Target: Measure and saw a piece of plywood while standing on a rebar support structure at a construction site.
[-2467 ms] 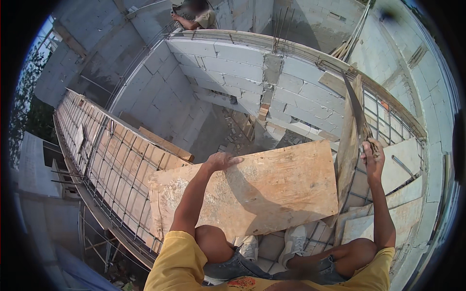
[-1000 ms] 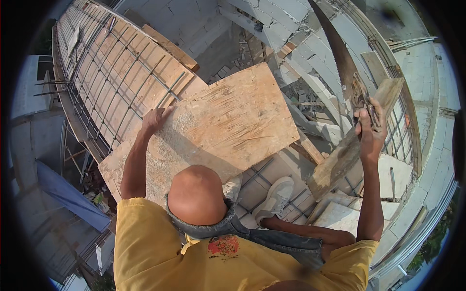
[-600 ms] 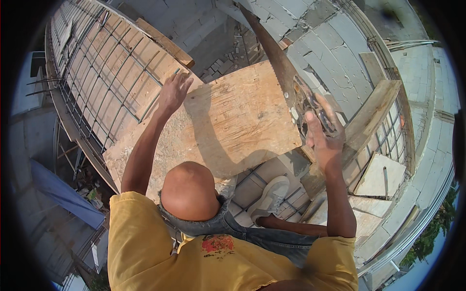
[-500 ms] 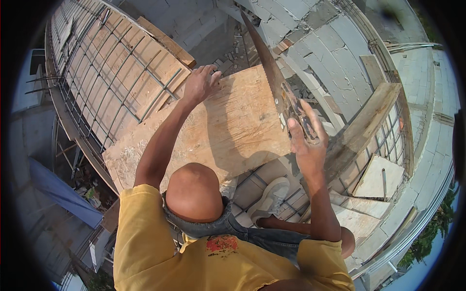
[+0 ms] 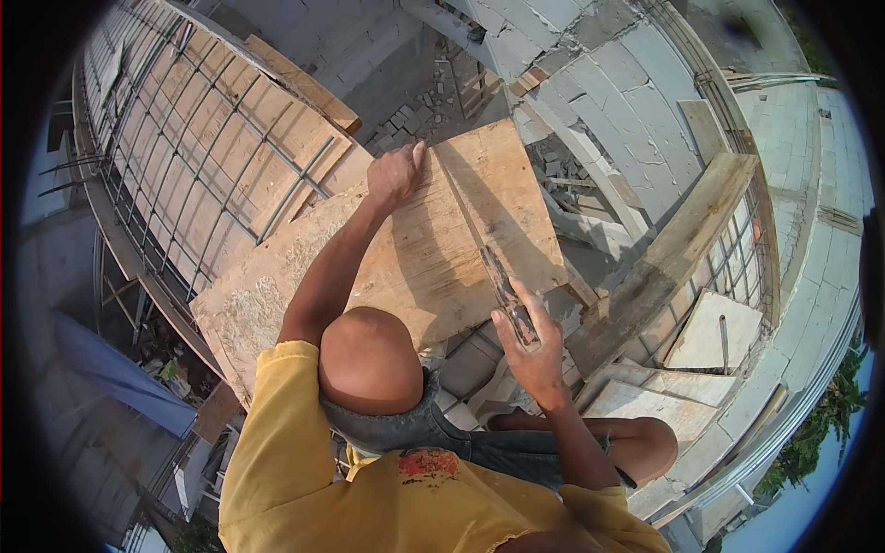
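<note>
A large worn plywood sheet lies across the top of a grey block wall in front of me. My left hand presses flat on its far edge. My right hand grips the handle of a hand saw, whose blade lies across the sheet and reaches to its far edge, close beside my left hand. My bare knee leans against the sheet's near edge.
A thick wooden beam lies slanted to the right of the sheet. Formwork with steel reinforcing bars stretches at the left. Grey block walls enclose a deep room below with rubble on its floor. Loose board pieces lie at the right.
My right hand swung the saw from upright at the right down onto the sheet. My left hand slid along the far edge toward the blade.
</note>
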Demonstrator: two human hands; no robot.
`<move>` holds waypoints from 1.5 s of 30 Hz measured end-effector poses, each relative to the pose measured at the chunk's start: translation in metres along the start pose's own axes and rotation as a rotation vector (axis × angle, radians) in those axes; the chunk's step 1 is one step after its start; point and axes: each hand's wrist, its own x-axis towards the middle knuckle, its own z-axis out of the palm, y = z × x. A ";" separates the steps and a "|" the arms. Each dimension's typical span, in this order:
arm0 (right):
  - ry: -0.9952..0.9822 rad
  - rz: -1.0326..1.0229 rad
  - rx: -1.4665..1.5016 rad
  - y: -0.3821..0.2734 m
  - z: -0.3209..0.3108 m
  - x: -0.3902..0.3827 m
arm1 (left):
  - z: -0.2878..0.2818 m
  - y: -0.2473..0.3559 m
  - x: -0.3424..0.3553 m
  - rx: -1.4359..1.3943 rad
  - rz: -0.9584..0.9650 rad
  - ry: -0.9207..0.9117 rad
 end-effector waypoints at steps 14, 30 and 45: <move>0.024 0.069 -0.041 0.000 0.008 -0.004 | 0.007 -0.001 0.005 0.025 -0.015 0.081; -0.005 0.090 -0.169 -0.019 -0.007 -0.050 | -0.002 -0.001 0.006 0.060 -0.099 -0.027; -0.051 0.153 -0.020 -0.015 0.020 0.042 | -0.007 -0.003 0.008 0.021 -0.097 -0.042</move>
